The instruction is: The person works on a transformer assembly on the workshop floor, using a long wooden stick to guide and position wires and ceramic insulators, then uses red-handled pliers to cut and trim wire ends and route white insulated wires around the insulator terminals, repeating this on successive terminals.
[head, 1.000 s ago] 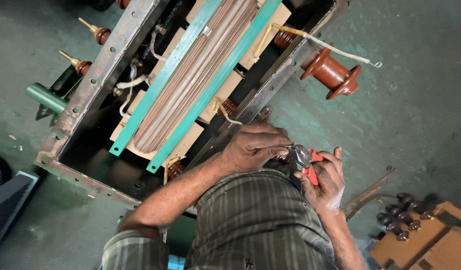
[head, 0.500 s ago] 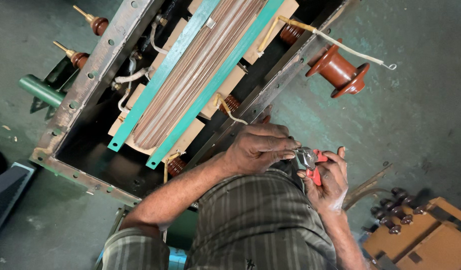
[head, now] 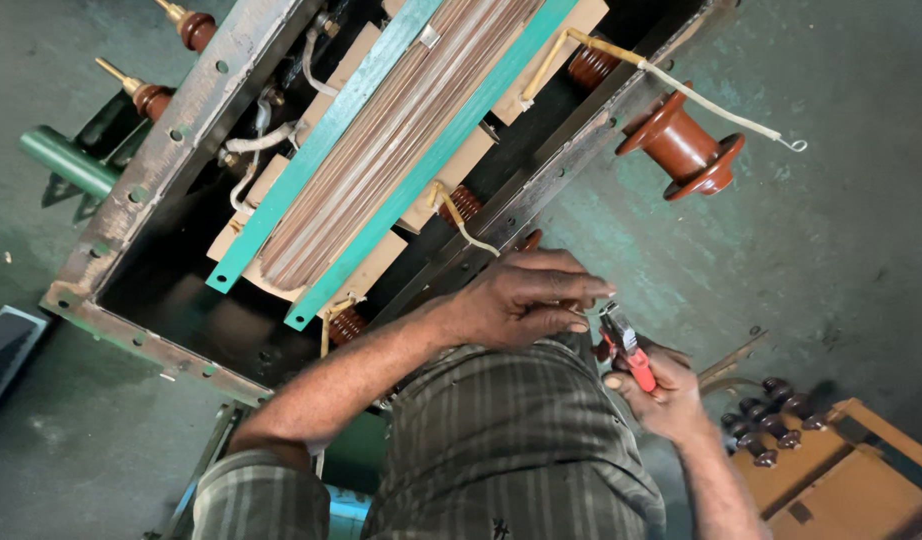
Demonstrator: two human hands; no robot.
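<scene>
The open grey steel transformer tank (head: 161, 160) fills the upper left and centre of the frame, standing on the stained concrete floor (head: 841, 230). Inside it sits the laminated copper-brown core clamped between two teal metal strips (head: 421, 165), with ribbed brown coils showing under it. At the upper right a large reddish-brown ceramic insulator bushing (head: 681, 150) lies against the tank's rim, a pale sleeved lead wire (head: 721, 108) running past it to a small loop. In the lower right corner an orange wooden crate (head: 841, 480) holds a row of small dark brown insulators (head: 766, 425).

Just below the tank's near rim, centre-right of the frame, the left hand (head: 521, 300) has its fingers pressed together, pinching something too small to make out beside the tool's nose. The right hand (head: 661, 395) is wrapped around the red-handled pliers (head: 626, 350), whose jaws point up toward those fingertips.

As I judge it, the jaws work so near the left fingertips that a slip could nip the skin, and a small part let go here could drop into the tank, out of reach
</scene>
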